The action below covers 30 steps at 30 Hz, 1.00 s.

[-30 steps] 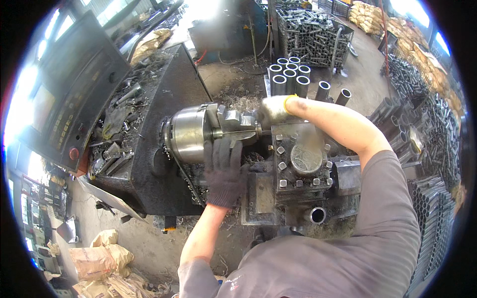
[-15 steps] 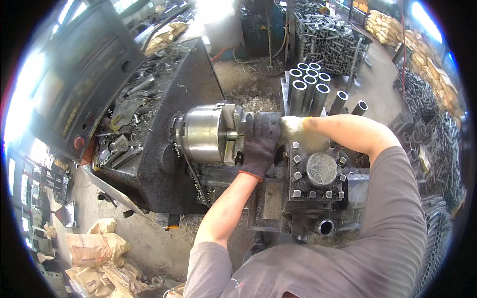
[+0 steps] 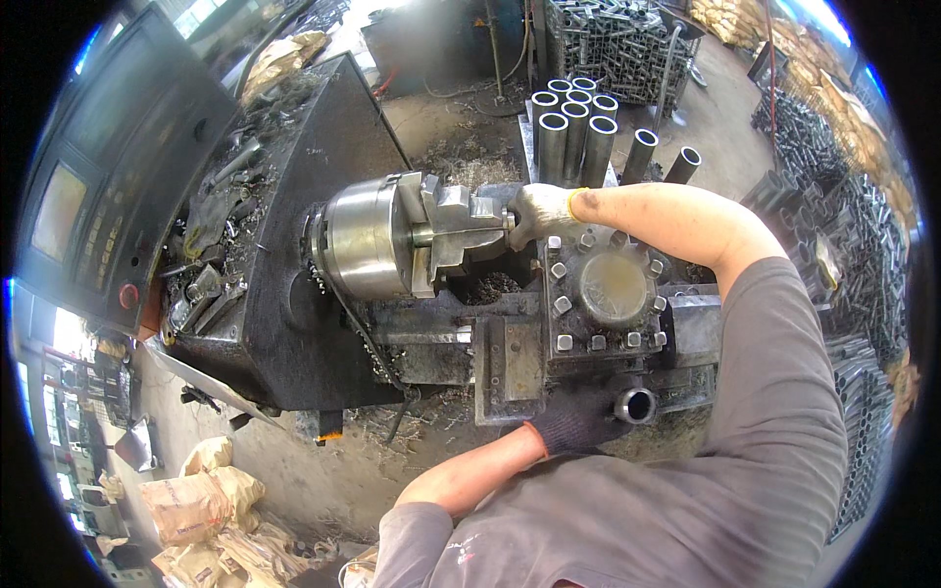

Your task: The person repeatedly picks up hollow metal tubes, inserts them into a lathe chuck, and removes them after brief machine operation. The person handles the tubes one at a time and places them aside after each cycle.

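My right hand (image 3: 541,212), in a pale glove with a dark, dirty palm, is closed on the short end of a metal tube (image 3: 510,221) that sticks out of the jaws (image 3: 453,227) of a lathe chuck (image 3: 365,238). The fingers on the far side are hidden. Low in front of the square tool post (image 3: 610,287), my left hand (image 3: 580,419) wears a dark knitted glove. It lies right beside the open-topped round tube (image 3: 636,405). Its fingers blend into the shadow, so whether they grip anything cannot be made out.
Several upright steel tubes (image 3: 575,127) stand behind the tool post. The headstock (image 3: 284,245), strewn with chips and tools, is at left, under a tilted control panel (image 3: 108,186). A wire bin of metal parts (image 3: 622,49) stands far back. Paper sacks (image 3: 201,500) lie on the floor.
My left hand has come away from the chuck jaws and down toward me, to the tube in front of the tool post. My right hand stays by the jaws. The view has shifted slightly.
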{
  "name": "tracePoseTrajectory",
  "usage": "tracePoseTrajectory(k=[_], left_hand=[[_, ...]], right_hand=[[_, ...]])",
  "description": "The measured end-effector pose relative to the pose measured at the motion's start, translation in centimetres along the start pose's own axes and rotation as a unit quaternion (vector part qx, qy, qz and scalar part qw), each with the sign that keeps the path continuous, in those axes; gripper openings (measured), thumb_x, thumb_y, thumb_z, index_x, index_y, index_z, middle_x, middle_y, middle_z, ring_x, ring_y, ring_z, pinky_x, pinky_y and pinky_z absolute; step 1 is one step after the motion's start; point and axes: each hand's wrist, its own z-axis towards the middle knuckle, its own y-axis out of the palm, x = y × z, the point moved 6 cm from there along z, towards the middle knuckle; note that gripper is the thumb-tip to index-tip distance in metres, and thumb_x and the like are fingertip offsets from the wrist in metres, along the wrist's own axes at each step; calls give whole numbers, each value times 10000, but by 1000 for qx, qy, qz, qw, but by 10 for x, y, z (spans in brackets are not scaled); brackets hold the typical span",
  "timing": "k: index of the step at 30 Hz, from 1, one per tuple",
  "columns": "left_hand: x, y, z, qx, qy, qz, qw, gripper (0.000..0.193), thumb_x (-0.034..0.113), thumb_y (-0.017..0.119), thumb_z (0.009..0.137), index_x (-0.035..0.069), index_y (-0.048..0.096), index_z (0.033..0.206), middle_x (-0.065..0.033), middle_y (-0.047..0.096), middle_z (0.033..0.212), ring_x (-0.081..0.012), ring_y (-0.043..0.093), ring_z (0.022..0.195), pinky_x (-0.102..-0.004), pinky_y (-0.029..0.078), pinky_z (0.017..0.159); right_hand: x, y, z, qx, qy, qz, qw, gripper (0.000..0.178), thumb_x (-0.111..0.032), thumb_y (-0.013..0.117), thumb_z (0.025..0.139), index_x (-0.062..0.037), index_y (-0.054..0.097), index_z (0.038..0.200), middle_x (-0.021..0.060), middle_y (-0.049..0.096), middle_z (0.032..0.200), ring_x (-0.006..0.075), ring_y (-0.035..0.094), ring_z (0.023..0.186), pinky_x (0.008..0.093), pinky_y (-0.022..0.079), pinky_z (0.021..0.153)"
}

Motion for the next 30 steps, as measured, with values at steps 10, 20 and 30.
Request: tracePoseTrajectory(k=[10, 20, 30], left_hand=[[16, -285, -45, 359, -40, 21, 932, 347, 239, 822, 859, 75, 749, 1157, -86, 796, 980, -163, 741, 887, -306, 576, 817], [-32, -154, -57, 368, -94, 45, 924, 292, 137, 905, 829, 83, 721, 1049, -37, 741, 918, -118, 693, 834, -318, 585, 758], [-66, -96, -70, 187, -236, 51, 952, 545, 310, 802, 892, 165, 611, 1383, -171, 710, 1277, -393, 713, 1142, -494, 580, 948]], right_hand=[[17, 9, 18, 21, -12, 17, 1000, 417, -360, 874, 753, -81, 797, 1053, 141, 781, 866, 250, 735, 780, 411, 565, 735], [34, 13, 7, -249, 91, 294, 918, 244, -267, 851, 883, -62, 826, 1013, 24, 777, 878, 102, 673, 751, 324, 545, 693], [25, 19, 26, -45, -58, 16, 997, 429, -406, 872, 777, 3, 784, 869, 123, 737, 752, 242, 699, 706, 422, 526, 659]])
